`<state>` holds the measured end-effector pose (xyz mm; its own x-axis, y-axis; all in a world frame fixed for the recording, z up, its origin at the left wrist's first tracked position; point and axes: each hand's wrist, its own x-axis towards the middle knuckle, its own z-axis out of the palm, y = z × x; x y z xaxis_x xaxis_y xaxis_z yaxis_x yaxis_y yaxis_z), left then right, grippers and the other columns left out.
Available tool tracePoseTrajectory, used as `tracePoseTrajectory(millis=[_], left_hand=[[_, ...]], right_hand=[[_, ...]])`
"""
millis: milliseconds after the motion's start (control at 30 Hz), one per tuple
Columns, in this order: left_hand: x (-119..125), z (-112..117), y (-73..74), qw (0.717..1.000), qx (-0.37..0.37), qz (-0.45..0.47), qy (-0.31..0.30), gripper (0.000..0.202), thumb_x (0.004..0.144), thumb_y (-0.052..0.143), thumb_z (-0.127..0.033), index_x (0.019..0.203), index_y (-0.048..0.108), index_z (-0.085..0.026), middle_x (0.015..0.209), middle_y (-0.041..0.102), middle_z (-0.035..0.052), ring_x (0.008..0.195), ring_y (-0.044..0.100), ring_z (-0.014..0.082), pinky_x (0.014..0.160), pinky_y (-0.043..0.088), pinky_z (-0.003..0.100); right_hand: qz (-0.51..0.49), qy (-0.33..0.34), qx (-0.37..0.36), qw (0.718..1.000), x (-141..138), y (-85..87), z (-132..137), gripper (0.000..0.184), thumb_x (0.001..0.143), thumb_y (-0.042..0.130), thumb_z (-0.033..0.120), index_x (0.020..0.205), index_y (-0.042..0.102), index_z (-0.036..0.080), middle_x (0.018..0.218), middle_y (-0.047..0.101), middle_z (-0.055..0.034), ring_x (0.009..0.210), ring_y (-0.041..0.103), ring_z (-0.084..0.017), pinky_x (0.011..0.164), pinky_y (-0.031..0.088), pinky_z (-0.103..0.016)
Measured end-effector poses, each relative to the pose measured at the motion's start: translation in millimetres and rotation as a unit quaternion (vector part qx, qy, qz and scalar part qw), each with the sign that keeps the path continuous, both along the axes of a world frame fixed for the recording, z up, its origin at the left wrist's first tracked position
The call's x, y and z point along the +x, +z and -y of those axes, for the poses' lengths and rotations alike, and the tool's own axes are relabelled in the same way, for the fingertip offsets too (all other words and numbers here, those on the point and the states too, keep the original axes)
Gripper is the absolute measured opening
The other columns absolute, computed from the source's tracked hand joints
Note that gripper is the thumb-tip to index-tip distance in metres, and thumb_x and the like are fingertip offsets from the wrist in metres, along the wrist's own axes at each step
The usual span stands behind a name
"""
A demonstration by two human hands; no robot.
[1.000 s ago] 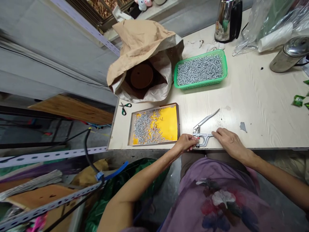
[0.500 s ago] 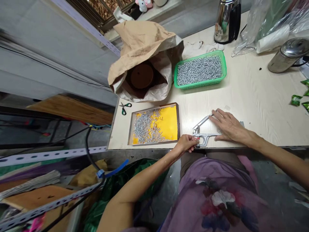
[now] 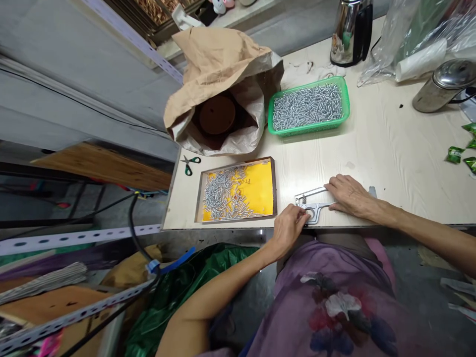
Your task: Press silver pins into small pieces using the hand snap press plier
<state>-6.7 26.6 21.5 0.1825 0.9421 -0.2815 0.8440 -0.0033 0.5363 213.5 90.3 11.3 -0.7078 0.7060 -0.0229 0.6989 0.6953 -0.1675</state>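
Note:
A pair of grey metal press pliers (image 3: pixel 314 212) with a C-shaped jaw and a small spring lies at the table's front edge. My right hand (image 3: pixel 351 196) is closed round its two handles, which sit fairly near each other. At the jaw end my left hand (image 3: pixel 290 225) is closed, its fingertips pinched together against the jaw. Whatever is between those fingertips is hidden. Left of the hands, a shallow tray (image 3: pixel 275 191) with a yellow base holds a heap of small silvery springs (image 3: pixel 219 193).
Behind stands a green basket (image 3: pixel 308 131) full of similar small metal pieces. A brown paper sack (image 3: pixel 219 54) gapes open beside it. Scissors (image 3: pixel 191 164) lie at the left edge. A kettle (image 3: pixel 344 34), a steel mug (image 3: pixel 435 91) and green packets (image 3: pixel 454 154) are on the right.
The upper handle of the pliers has come down towards the lower one as my right hand squeezed. My left hand has turned and now covers more of the jaw end.

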Motion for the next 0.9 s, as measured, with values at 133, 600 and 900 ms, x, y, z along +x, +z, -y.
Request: tracePoseTrajectory(millis=[133,600,900], left_hand=[[23,-14,-8.5,0.974,0.126,-0.056,-0.18,0.042,0.088,0.064,-0.033,0.124,0.054,-0.014,0.128,0.058,0.0171,0.119,0.053,0.0287,0.097,0.047,0.042],[42,-44,-12.1,0.959,0.082,-0.08,-0.26,0.034,0.09,0.062,-0.031,0.119,0.054,-0.016,0.109,0.059,0.0101,0.101,0.052,0.0253,0.087,0.047,0.039],[49,-38,-22.0,0.968,0.098,-0.092,-0.21,0.021,0.097,0.05,-0.033,0.104,0.064,-0.019,0.095,0.063,0.0077,0.094,0.052,0.0235,0.078,0.046,0.035]], right_hand=[[0.001,-0.022,-0.01,1.0,0,3.2,5,0.041,0.075,0.077,0.035,0.104,0.061,0.011,0.098,0.061,-0.0136,0.091,0.053,-0.027,0.074,0.039,-0.035],[0.047,-0.019,0.008,0.999,6,8.0,21,0.008,0.085,0.062,0.018,0.091,0.064,0.014,0.085,0.063,-0.0113,0.082,0.053,-0.025,0.068,0.038,-0.034],[0.011,-0.01,-0.018,1.0,3,1.4,19,0.023,0.092,0.044,0.009,0.083,0.064,0.015,0.075,0.06,-0.0078,0.074,0.05,-0.02,0.067,0.034,-0.033]])
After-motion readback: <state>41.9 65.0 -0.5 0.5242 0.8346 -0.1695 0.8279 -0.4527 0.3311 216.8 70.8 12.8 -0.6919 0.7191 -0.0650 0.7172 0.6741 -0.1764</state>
